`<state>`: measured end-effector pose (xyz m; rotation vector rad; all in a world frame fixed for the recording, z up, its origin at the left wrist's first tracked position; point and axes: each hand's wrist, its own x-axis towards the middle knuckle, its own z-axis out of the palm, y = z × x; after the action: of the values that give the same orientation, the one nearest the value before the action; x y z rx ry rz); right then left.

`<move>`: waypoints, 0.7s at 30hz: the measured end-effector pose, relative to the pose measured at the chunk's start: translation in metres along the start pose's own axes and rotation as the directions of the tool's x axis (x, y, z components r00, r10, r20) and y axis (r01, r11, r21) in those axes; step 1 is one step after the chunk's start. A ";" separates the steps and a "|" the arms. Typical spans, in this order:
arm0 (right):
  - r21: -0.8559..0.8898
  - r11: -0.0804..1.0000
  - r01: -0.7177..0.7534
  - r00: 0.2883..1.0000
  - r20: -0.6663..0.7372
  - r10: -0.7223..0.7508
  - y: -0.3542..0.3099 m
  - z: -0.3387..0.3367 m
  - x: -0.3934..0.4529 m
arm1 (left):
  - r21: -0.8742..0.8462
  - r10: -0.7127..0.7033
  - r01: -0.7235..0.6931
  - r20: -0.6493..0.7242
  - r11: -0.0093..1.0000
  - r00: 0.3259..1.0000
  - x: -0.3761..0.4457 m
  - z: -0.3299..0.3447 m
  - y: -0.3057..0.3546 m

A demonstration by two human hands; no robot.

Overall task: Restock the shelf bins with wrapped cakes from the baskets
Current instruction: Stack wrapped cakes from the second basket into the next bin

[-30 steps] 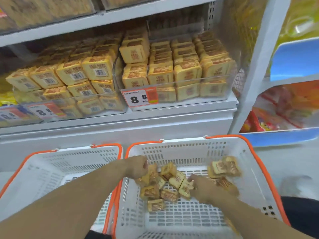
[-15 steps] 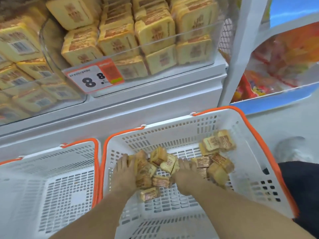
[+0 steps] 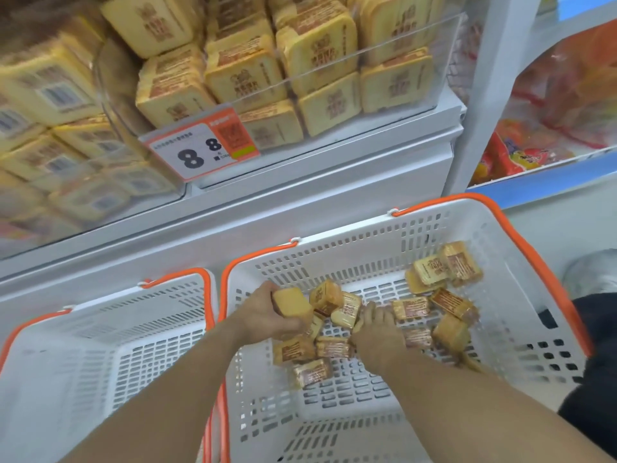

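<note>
Several yellow wrapped cakes (image 3: 444, 272) lie scattered in the right white basket (image 3: 521, 295) with its orange rim. My left hand (image 3: 267, 315) grips one wrapped cake (image 3: 293, 304), lifted a little above the pile. My right hand (image 3: 377, 332) reaches down among the cakes at the basket's middle, fingers curled over them; what it holds is hidden. Above, the clear shelf bin (image 3: 410, 48) is stacked with the same cakes, and a second bin (image 3: 50, 128) of them sits to its left.
An empty white basket (image 3: 100, 345) stands to the left of the full one. A price tag (image 3: 200, 145) reading 8.8 hangs on the bin front. A white shelf post (image 3: 494, 78) rises at the right, with red snack bags (image 3: 521, 152) beyond it.
The view has moved closer to the shelf and basket. My left hand has closed round a cake and raised it; my right hand stays low in the pile.
</note>
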<state>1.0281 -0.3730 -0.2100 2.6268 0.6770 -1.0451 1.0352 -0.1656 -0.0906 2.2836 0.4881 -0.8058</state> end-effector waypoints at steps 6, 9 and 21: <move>0.136 0.985 0.103 0.995 -0.012 -0.103 0.029 -0.027 -0.037 | -0.348 -0.048 0.066 0.061 0.935 0.997 -0.046 -0.053 0.041; 0.336 0.934 0.123 0.992 -0.073 -0.104 0.037 -0.059 -0.053 | -0.529 0.018 0.074 0.167 0.845 0.986 -0.079 -0.080 0.062; 0.544 0.705 0.455 0.887 -0.346 -0.306 0.091 -0.234 -0.160 | -0.781 0.237 -0.151 -0.003 0.607 0.971 -0.141 -0.086 0.104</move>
<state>1.1086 -0.4168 0.0735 3.3058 1.1497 -1.2505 1.0214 -0.1974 0.1015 1.4278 0.4170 -0.4517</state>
